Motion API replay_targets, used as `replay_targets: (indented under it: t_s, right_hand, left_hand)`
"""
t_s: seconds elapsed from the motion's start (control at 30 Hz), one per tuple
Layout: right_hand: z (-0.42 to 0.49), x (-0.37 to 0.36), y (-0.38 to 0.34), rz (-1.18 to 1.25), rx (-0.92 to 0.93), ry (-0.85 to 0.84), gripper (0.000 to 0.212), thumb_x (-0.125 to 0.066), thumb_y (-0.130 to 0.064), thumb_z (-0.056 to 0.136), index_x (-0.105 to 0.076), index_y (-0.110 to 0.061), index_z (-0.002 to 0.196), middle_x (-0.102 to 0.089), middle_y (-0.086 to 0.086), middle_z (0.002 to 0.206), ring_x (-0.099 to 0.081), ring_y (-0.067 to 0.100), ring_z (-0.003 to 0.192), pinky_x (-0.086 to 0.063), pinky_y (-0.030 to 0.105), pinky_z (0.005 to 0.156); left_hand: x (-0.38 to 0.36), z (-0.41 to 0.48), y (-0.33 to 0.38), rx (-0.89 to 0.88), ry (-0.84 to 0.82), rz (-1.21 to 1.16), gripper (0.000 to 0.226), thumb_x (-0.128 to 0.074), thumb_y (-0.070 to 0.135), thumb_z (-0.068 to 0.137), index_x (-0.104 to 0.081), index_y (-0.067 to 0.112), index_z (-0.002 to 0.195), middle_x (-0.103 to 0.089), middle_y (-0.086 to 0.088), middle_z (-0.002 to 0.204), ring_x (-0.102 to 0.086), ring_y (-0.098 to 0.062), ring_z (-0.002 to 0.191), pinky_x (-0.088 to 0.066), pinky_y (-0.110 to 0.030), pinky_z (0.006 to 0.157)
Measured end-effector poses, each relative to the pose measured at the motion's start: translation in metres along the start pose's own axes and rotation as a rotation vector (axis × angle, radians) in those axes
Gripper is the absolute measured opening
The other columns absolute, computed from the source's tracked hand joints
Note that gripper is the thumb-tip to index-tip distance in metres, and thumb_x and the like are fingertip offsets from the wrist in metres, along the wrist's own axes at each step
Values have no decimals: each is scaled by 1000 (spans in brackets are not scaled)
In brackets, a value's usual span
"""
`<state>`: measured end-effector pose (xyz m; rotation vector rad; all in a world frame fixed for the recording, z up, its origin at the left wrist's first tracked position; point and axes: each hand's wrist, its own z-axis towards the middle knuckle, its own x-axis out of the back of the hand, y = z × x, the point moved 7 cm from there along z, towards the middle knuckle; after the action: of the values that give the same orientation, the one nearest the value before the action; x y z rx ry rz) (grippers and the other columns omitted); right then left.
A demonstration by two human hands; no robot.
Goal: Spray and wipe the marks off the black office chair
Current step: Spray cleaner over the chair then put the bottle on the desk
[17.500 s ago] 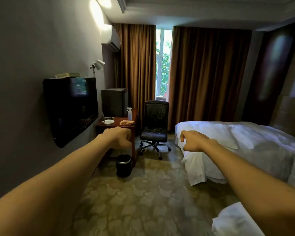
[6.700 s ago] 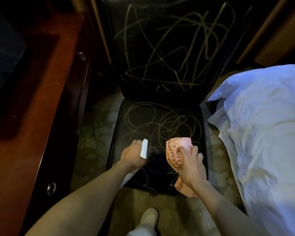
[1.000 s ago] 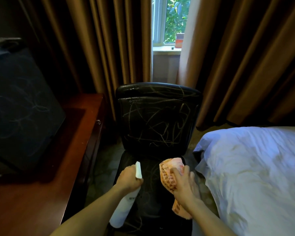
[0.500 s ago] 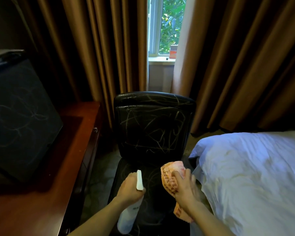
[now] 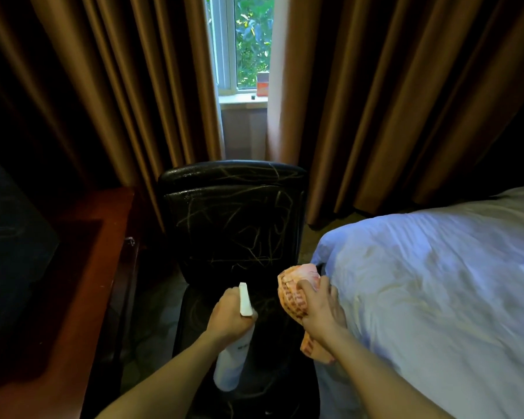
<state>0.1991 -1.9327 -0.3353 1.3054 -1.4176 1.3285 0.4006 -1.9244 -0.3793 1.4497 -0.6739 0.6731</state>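
The black office chair (image 5: pixel 233 219) stands in the middle of the scene, between the wooden desk (image 5: pixel 73 297) on the left and the bed (image 5: pixel 436 282) on the right, its back against the brown curtains (image 5: pixel 375 86). Pale scribbled marks (image 5: pixel 263 207) cross the backrest from the top band down, and fainter ones show on the seat (image 5: pixel 200 309).

The left hand (image 5: pixel 229 320) is wrapped round the neck of a white spray bottle (image 5: pixel 229 367), held over the seat with the nozzle pointing far, toward the backrest. The right hand (image 5: pixel 321 309) clutches a bunched orange cloth (image 5: pixel 294 288) just beside it, near the bed's edge.

The step in hand looks like spraying the backrest. To do it well, the nozzle should face the densest scribbles squarely and work across them in short bursts, top band first, so that runs fall onto parts not yet wiped. The cloth is best kept out of the spray's path until the surface is wet. The bed linen sits very near on the right and the polished desk on the left, so the mist wants a tight aim. An office chair may turn under a push — steadying it while wiping would help.

Writing: a small dark print sits on the bottle below the hand — too small to read. No brand shows on the chair or the cloth.
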Motion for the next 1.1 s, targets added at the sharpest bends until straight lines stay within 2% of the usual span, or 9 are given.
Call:
replay_targets:
  t_s: [0.2, 0.33, 0.43, 0.63, 0.73, 0.83, 1.03, 1.1]
  right_hand:
    - [33, -1, 47, -30, 39, -14, 65, -60, -28, 82, -22, -32, 135, -20, 9, 133, -33, 28, 116, -39, 28, 79]
    - [65, 6, 94, -76, 69, -1, 60, -55, -32, 85, -23, -33, 136, -21, 10, 133, -36, 28, 116, -44, 33, 88]
    - [90, 18, 130, -57, 143, -5, 56, -56, -31, 86, -27, -31, 133, -22, 9, 130, -35, 28, 115, -45, 34, 87]
    - [131, 38, 201, -93, 236, -29, 59, -60, -33, 85, -27, -30, 134, -21, 9, 132, -35, 27, 114, -48, 32, 84]
    - [148, 44, 229, -106, 254, -32, 63, -62, -33, 84, -25, -31, 135, -20, 9, 129, -36, 27, 111, -49, 31, 81]
    - [160, 48, 242, -96, 269, -36, 61, -62, -32, 84, -26, -31, 133, -20, 9, 127, -36, 28, 109, -48, 31, 78]
    - [180, 48, 240, -57, 305, -59, 61, -64, -31, 83, -28, -29, 132, -20, 10, 129, -36, 29, 111, -49, 33, 80]
    - [187, 47, 238, -53, 319, -64, 61, -63, -30, 83, -27, -30, 131, -19, 11, 133, -35, 29, 112, -49, 33, 81]
  left_hand:
    - [-36, 34, 31, 27, 22, -12, 25, -61, 35, 76, -45, 19, 87, -45, 0, 87, -49, -13, 72, -42, -27, 59]
    - [-66, 63, 62, 38, 34, -40, 22, -55, 41, 70, -46, 23, 79, -49, 1, 80, -51, -13, 67, -46, -32, 55]
    - [-87, 84, 86, 115, 83, -42, 20, -53, 42, 65, -41, 27, 72, -50, 0, 77, -51, -14, 65, -47, -34, 53]
    - [-123, 111, 140, 194, 165, -59, 17, -55, 33, 70, -45, 20, 71, -51, -1, 75, -51, -15, 64, -45, -32, 50]
    - [-136, 118, 156, 245, 186, -70, 19, -55, 35, 71, -44, 19, 73, -50, -2, 76, -50, -15, 64, -36, -23, 47]
    - [-144, 123, 168, 282, 200, -57, 23, -57, 38, 73, -45, 20, 81, -49, 1, 82, -50, -12, 70, -32, -16, 52]
    - [-151, 144, 188, 294, 232, -29, 28, -65, 32, 80, -47, 16, 93, -46, -1, 92, -49, -15, 79, -45, -28, 63]
    - [-152, 156, 190, 297, 233, -17, 28, -65, 32, 80, -47, 15, 93, -46, -2, 92, -49, -16, 78, -45, -31, 63]
